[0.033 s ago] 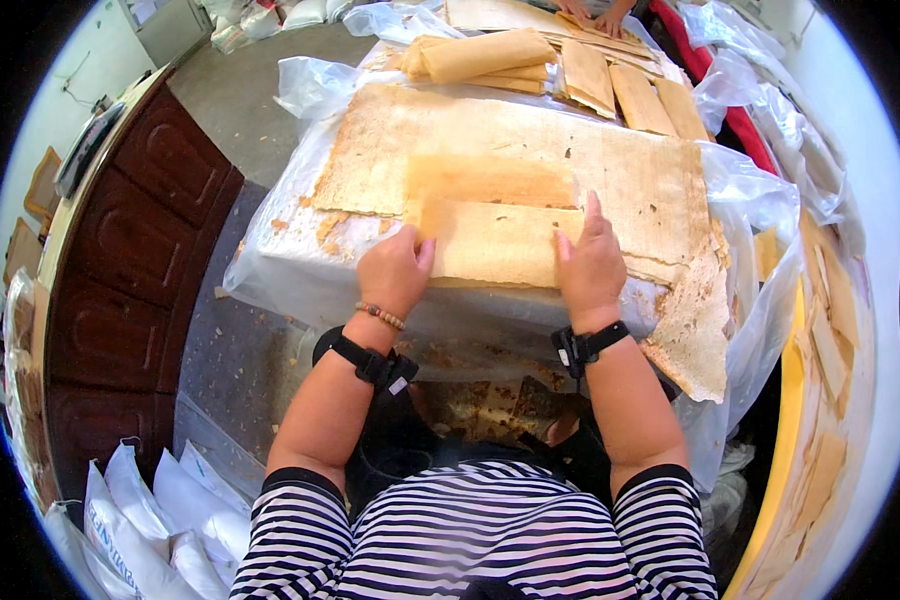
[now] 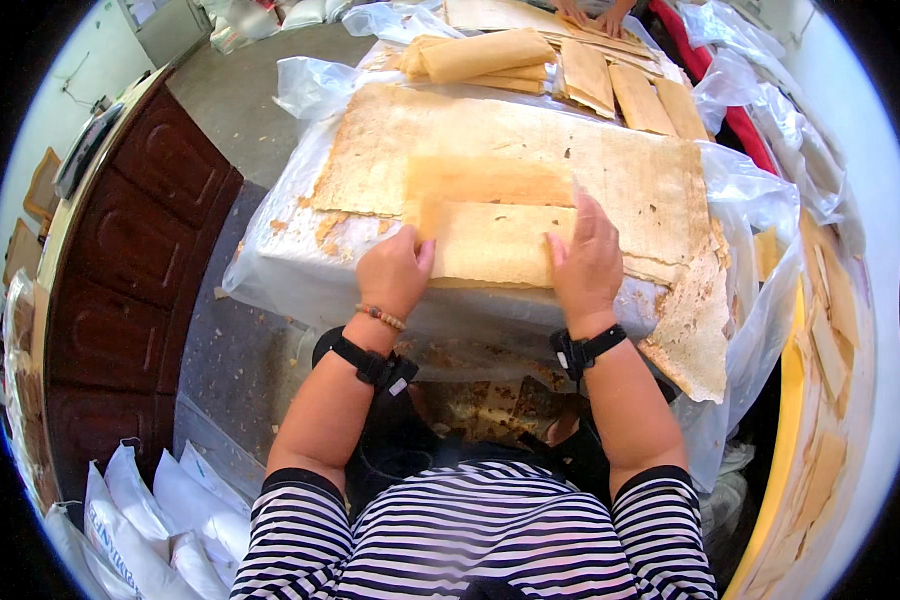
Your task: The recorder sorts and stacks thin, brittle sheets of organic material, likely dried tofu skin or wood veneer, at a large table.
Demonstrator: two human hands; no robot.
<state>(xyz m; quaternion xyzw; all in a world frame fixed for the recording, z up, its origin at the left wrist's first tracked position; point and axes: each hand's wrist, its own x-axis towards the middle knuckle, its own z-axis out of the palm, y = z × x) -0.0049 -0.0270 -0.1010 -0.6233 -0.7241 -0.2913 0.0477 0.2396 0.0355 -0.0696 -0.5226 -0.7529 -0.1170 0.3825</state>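
In front of me lies a folded, thin tan sheet (image 2: 500,243), flatbread-like, with a darker, see-through flap (image 2: 490,182) along its far side. My left hand (image 2: 394,268) is closed, pinching the folded sheet's left edge between thumb and fingers. At the right edge, my right hand (image 2: 587,258) grips the sheet with the thumb on the near side and the fingers pointing away over it. Beneath both is a larger, rough-edged tan sheet (image 2: 630,180) spread across the plastic-covered table (image 2: 280,235). Its torn corner (image 2: 705,340) hangs over at the right.
Folded tan bundles (image 2: 485,55) and flat strips (image 2: 642,100) lie farther back. Another person's hands (image 2: 610,18) work at the far end. A dark wooden cabinet (image 2: 135,250) stands left, white sacks (image 2: 170,510) below it. Clear plastic (image 2: 745,205) drapes on the right.
My right hand has shifted slightly left, its fingers drawing in against the sheet's right edge. My left hand stays where it was.
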